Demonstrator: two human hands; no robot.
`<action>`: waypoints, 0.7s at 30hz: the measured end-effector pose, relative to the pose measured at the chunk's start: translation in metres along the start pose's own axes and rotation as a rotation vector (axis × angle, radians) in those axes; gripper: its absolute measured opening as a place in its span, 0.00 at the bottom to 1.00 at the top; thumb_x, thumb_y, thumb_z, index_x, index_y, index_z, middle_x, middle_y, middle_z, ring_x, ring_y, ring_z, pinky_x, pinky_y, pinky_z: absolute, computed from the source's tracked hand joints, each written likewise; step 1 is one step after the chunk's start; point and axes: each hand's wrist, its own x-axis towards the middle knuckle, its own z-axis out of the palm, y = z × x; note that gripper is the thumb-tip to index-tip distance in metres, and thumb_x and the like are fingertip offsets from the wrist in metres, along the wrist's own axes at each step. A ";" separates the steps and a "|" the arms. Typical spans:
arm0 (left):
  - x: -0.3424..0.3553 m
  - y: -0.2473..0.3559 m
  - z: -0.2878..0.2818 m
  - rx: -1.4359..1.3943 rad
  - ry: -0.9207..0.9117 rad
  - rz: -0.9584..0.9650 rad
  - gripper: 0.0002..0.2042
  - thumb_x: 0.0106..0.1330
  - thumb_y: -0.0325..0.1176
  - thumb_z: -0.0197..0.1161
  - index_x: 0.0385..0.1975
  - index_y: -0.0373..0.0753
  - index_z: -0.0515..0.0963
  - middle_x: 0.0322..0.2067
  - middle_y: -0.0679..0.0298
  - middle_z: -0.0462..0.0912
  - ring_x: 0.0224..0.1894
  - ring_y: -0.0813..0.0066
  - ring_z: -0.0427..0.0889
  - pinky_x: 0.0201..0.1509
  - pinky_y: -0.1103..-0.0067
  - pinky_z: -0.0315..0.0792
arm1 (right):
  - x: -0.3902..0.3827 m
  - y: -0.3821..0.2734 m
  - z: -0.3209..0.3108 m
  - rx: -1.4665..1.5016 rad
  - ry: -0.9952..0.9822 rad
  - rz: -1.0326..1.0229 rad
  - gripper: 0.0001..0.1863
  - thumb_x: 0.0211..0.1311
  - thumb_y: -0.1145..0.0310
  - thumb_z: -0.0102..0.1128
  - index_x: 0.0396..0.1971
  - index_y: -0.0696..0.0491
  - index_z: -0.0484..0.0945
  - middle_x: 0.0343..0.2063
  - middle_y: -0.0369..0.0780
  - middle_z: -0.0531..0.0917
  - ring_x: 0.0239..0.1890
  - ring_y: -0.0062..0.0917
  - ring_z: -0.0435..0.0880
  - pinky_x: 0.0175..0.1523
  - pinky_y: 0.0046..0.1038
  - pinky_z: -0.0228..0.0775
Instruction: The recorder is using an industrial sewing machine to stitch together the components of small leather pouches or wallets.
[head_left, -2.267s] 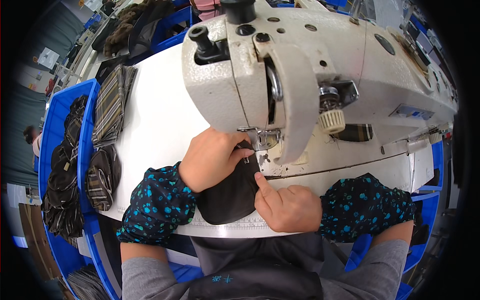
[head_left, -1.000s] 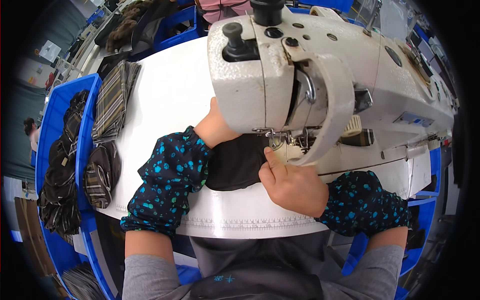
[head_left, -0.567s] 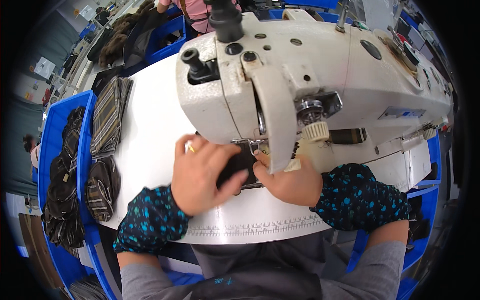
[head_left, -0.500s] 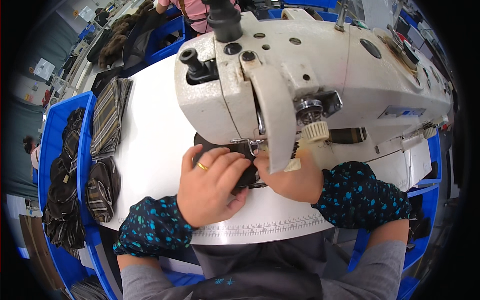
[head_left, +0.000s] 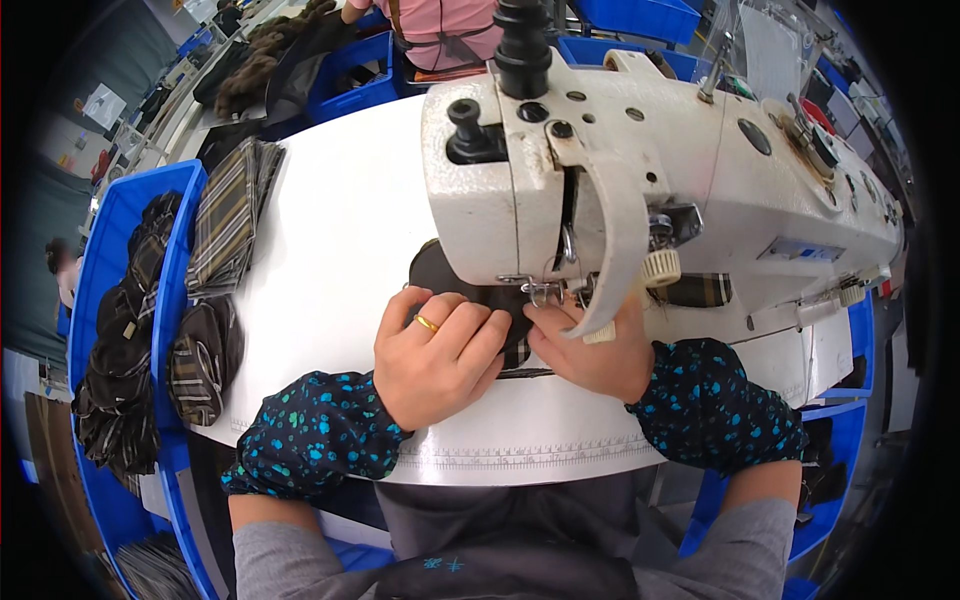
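Rests the left hand [head_left: 438, 362], fingers curled close together, a gold ring [head_left: 427, 324] on one, on a dark fabric piece [head_left: 432, 268]; cannot tell whether pinching or only pressing down. Sets the right hand [head_left: 600, 355] just beside the presser foot [head_left: 545, 292], fingertips drawn in narrow and partly hidden by the machine; cannot tell whether gripping anything. Has the dark fabric piece lying on the white sewing table [head_left: 335, 240], well in from its near edge, partly beneath the head of the sewing machine [head_left: 690, 150], with a patch of plaid between the hands. Wears blue-spotted black sleeve covers [head_left: 320, 430]. Has a ruler scale [head_left: 560, 459] along the table's near edge; by its left edge, folded plaid cloth [head_left: 235, 215] beyond some dark striped pieces [head_left: 203, 362], with a blue bin [head_left: 179, 270] just outside; toward the right edge, another plaid piece [head_left: 700, 290] under the machine arm; past the far edge, a co-worker in a pink top [head_left: 455, 22].
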 end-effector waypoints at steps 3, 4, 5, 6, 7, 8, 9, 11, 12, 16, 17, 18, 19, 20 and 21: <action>-0.003 -0.008 0.008 0.042 0.040 0.055 0.17 0.47 0.32 0.64 0.41 0.39 0.81 0.34 0.67 0.78 0.39 0.72 0.80 0.47 0.71 0.72 | 0.011 -0.006 -0.008 -0.032 0.021 -0.058 0.09 0.47 0.68 0.71 0.29 0.49 0.82 0.23 0.34 0.80 0.25 0.30 0.82 0.30 0.32 0.73; -0.003 -0.010 0.011 0.040 0.071 0.087 0.18 0.47 0.32 0.63 0.41 0.39 0.82 0.32 0.67 0.76 0.37 0.73 0.79 0.43 0.74 0.72 | 0.015 -0.008 -0.009 -0.052 0.037 -0.086 0.06 0.51 0.68 0.69 0.26 0.48 0.78 0.17 0.34 0.75 0.19 0.30 0.79 0.22 0.30 0.70; -0.003 -0.011 0.012 0.035 0.104 0.120 0.18 0.46 0.32 0.63 0.40 0.39 0.82 0.30 0.67 0.74 0.35 0.74 0.78 0.40 0.77 0.72 | 0.016 -0.008 -0.010 -0.055 0.035 -0.091 0.06 0.51 0.68 0.69 0.26 0.48 0.78 0.17 0.34 0.75 0.19 0.30 0.79 0.22 0.30 0.70; -0.003 -0.010 0.011 0.037 0.109 0.118 0.18 0.46 0.32 0.63 0.40 0.39 0.82 0.30 0.67 0.74 0.35 0.74 0.78 0.40 0.77 0.72 | 0.016 -0.009 -0.011 -0.062 0.053 -0.123 0.06 0.50 0.69 0.68 0.25 0.48 0.78 0.19 0.34 0.75 0.20 0.29 0.79 0.22 0.29 0.69; -0.003 -0.010 0.010 0.040 0.069 0.110 0.18 0.45 0.32 0.63 0.40 0.39 0.82 0.28 0.68 0.73 0.32 0.75 0.78 0.35 0.79 0.72 | 0.016 -0.009 -0.012 -0.068 0.070 -0.154 0.05 0.49 0.70 0.67 0.24 0.49 0.77 0.20 0.33 0.74 0.20 0.27 0.78 0.22 0.28 0.69; -0.003 -0.010 0.008 0.045 0.026 0.103 0.18 0.45 0.33 0.63 0.40 0.39 0.81 0.27 0.68 0.72 0.29 0.76 0.78 0.31 0.81 0.71 | 0.014 -0.010 -0.011 -0.068 0.070 -0.158 0.05 0.49 0.70 0.67 0.24 0.49 0.77 0.20 0.33 0.74 0.20 0.27 0.78 0.22 0.28 0.69; -0.004 -0.013 0.008 0.048 0.028 0.101 0.18 0.45 0.33 0.63 0.40 0.39 0.81 0.27 0.68 0.72 0.29 0.76 0.78 0.31 0.81 0.71 | 0.009 -0.011 -0.010 -0.159 -0.027 -0.177 0.08 0.47 0.66 0.69 0.25 0.49 0.77 0.24 0.33 0.74 0.26 0.26 0.79 0.28 0.32 0.70; -0.006 -0.020 0.013 -0.008 0.005 0.128 0.19 0.44 0.32 0.64 0.40 0.39 0.80 0.24 0.69 0.72 0.23 0.77 0.77 0.24 0.82 0.70 | 0.003 -0.010 -0.005 -0.252 -0.122 -0.197 0.12 0.46 0.61 0.71 0.26 0.48 0.77 0.27 0.32 0.74 0.31 0.25 0.80 0.35 0.36 0.71; -0.006 -0.021 0.015 -0.007 0.006 0.129 0.19 0.44 0.32 0.64 0.40 0.39 0.80 0.24 0.69 0.72 0.23 0.77 0.77 0.24 0.82 0.70 | 0.001 -0.010 -0.002 -0.303 -0.109 -0.239 0.11 0.48 0.61 0.70 0.24 0.48 0.75 0.26 0.32 0.72 0.32 0.24 0.78 0.35 0.35 0.69; -0.006 -0.020 0.019 -0.066 0.009 0.085 0.21 0.42 0.33 0.66 0.41 0.40 0.78 0.23 0.70 0.73 0.20 0.76 0.78 0.23 0.80 0.72 | -0.001 -0.009 -0.003 -0.394 -0.086 -0.303 0.11 0.51 0.60 0.67 0.23 0.47 0.73 0.26 0.30 0.69 0.34 0.21 0.76 0.34 0.34 0.67; -0.005 -0.020 0.020 -0.071 -0.003 0.080 0.22 0.41 0.34 0.66 0.41 0.41 0.78 0.23 0.70 0.73 0.20 0.75 0.78 0.23 0.79 0.73 | 0.002 -0.009 -0.005 -0.394 -0.086 -0.301 0.11 0.51 0.60 0.67 0.23 0.47 0.73 0.26 0.30 0.69 0.34 0.21 0.76 0.34 0.34 0.67; -0.005 -0.020 0.019 -0.073 -0.005 0.082 0.22 0.41 0.34 0.66 0.41 0.41 0.78 0.23 0.70 0.73 0.20 0.75 0.78 0.23 0.79 0.73 | 0.008 -0.008 -0.008 -0.326 -0.023 -0.322 0.07 0.48 0.65 0.64 0.24 0.48 0.75 0.25 0.31 0.71 0.29 0.21 0.76 0.28 0.29 0.66; -0.004 -0.020 0.017 -0.073 -0.031 0.089 0.21 0.43 0.34 0.68 0.41 0.41 0.78 0.23 0.69 0.74 0.21 0.75 0.78 0.23 0.79 0.73 | 0.013 -0.008 -0.010 -0.259 0.040 -0.343 0.04 0.45 0.71 0.62 0.24 0.49 0.77 0.24 0.32 0.73 0.23 0.21 0.76 0.22 0.25 0.65; -0.003 -0.021 0.015 -0.073 -0.056 0.098 0.20 0.45 0.35 0.69 0.41 0.41 0.78 0.24 0.69 0.74 0.21 0.74 0.79 0.23 0.78 0.73 | 0.016 -0.008 -0.013 -0.261 0.040 -0.338 0.04 0.45 0.71 0.62 0.24 0.49 0.77 0.24 0.32 0.73 0.23 0.21 0.76 0.22 0.25 0.65; 0.000 -0.020 0.010 -0.076 -0.058 0.102 0.20 0.45 0.35 0.69 0.41 0.41 0.78 0.24 0.69 0.74 0.21 0.74 0.79 0.23 0.78 0.73 | 0.019 -0.008 -0.015 -0.212 0.058 -0.312 0.04 0.44 0.71 0.62 0.23 0.49 0.77 0.23 0.32 0.73 0.22 0.21 0.76 0.22 0.26 0.65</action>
